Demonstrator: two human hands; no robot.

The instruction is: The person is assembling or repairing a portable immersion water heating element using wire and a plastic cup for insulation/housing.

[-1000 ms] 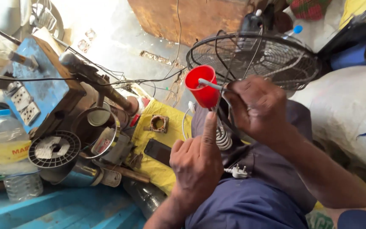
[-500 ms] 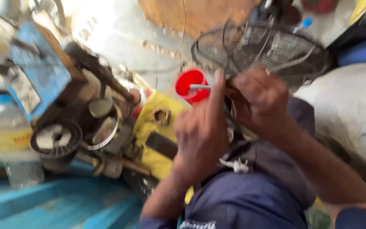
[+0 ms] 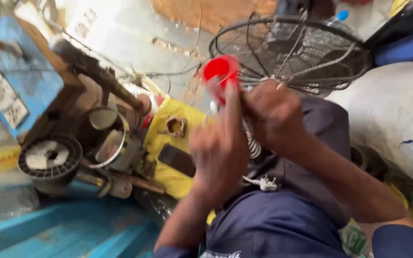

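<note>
Biggest thing up there is the black wire fan guard [image 3: 292, 52], sitting just behind your hands, with a white sack [image 3: 393, 119] off to the right and a blue box with sockets [image 3: 17, 81] on the left. Below that there's a yellow cloth [image 3: 168, 148] with a few parts on it. Your left hand [image 3: 218, 153] is raised with the fingers stretched up and loose, one fingertip right at the red plastic cup [image 3: 220, 71]; it's too blurred to tell if you're actually pinching it. Your right hand [image 3: 273, 117] is curled into a fist beside it, closed on something I can't make out. That cup looks light and thin-walled, probably a bit slick, so I'd take it by the rim or the side wall, gently.
</note>
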